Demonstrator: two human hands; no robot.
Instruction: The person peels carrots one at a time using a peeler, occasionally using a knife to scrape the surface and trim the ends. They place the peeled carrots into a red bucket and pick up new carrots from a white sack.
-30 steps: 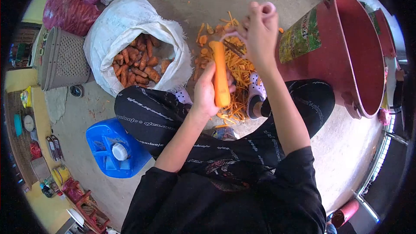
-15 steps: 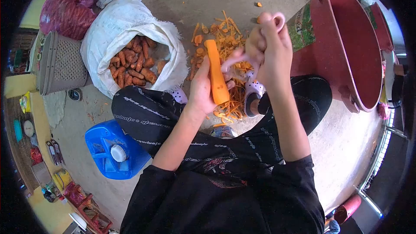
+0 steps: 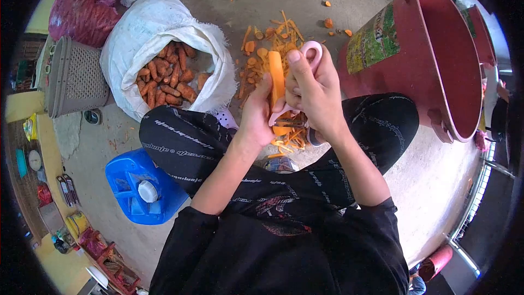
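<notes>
My left hand [image 3: 256, 110] is wrapped round a peeled orange carrot [image 3: 277, 74], which points away from me above my lap. A pink peeler [image 3: 312, 49] with a looped handle is gripped in my right hand [image 3: 315, 90]. Its pink head lies across the carrot's near end, touching it or very close. Beneath both hands, a heap of carrot peelings [image 3: 284, 35] and cut bits covers the floor between my feet. Part of the heap is hidden by my hands.
A white sack [image 3: 147, 27] of unpeeled carrots [image 3: 169, 79] lies open at the left, beside a grey perforated basket [image 3: 82, 79] and a red mesh sack [image 3: 84, 13]. A blue jerrycan [image 3: 143, 186] is by my left knee. At the right stands a large red tub [image 3: 406, 54].
My right hand has come down and left with the peeler, from beside the carrot onto its near end. The carrot has shifted slightly right and stands more upright in view.
</notes>
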